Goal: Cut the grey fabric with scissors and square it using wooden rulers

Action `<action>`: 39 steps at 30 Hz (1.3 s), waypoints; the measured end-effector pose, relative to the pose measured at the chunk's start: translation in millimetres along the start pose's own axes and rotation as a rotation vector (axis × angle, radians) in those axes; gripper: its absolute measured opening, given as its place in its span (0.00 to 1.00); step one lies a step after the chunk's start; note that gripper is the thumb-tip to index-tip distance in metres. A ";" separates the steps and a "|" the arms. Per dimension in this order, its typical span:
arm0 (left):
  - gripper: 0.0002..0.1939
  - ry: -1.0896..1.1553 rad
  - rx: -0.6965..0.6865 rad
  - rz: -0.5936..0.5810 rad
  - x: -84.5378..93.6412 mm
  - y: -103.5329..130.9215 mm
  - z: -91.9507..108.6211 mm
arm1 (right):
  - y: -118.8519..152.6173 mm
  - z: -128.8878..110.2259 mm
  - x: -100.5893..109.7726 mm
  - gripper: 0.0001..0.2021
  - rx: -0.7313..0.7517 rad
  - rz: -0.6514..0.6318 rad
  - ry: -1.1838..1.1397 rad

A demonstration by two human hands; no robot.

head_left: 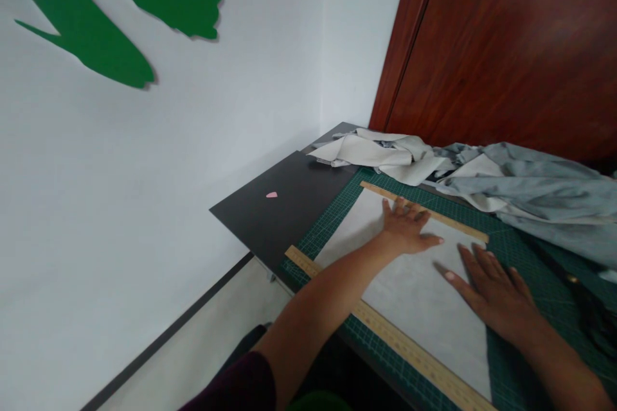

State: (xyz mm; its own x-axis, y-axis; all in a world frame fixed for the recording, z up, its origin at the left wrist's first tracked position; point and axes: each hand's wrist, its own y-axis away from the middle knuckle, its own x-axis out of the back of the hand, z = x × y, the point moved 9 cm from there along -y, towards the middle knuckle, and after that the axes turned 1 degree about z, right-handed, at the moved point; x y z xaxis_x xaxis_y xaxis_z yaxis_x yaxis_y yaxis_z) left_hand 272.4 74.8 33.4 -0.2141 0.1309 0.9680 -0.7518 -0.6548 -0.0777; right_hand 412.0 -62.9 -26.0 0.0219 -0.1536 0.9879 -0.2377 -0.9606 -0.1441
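A white sheet (424, 289), fabric or paper, lies flat on a green cutting mat (332, 218). My left hand (407, 228) presses on its far part, fingers spread, the tips reaching a wooden ruler (457, 227) along the sheet's far edge. Over the sheet's right edge is my right hand (501, 292), fingers stretched out and nothing in it; whether it touches the sheet is hard to tell. A second, wider wooden ruler (405, 343) runs along the near edge, partly covered by my left forearm.
Black-handled scissors (585, 302) lie on the mat at the right. Crumpled grey and off-white cloth (530, 183) is heaped along the back. On the dark table (299, 186) at the left sits a small pink piece (272, 195). A white wall and a reddish wooden door border the table.
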 end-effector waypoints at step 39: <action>0.36 -0.111 -0.526 0.434 84.3 85.4 123.9 | 70.2 -173.7 61.2 0.18 0.266 -0.570 -0.492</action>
State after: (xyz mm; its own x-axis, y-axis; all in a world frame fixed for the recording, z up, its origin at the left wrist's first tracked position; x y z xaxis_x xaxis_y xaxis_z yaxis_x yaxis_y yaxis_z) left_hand 267.5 -62.3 137.9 -0.5200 -0.1564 0.8397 -0.8213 -0.1785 -0.5418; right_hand 228.0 -99.4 34.3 0.5108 0.3529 0.7839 0.1774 -0.9355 0.3056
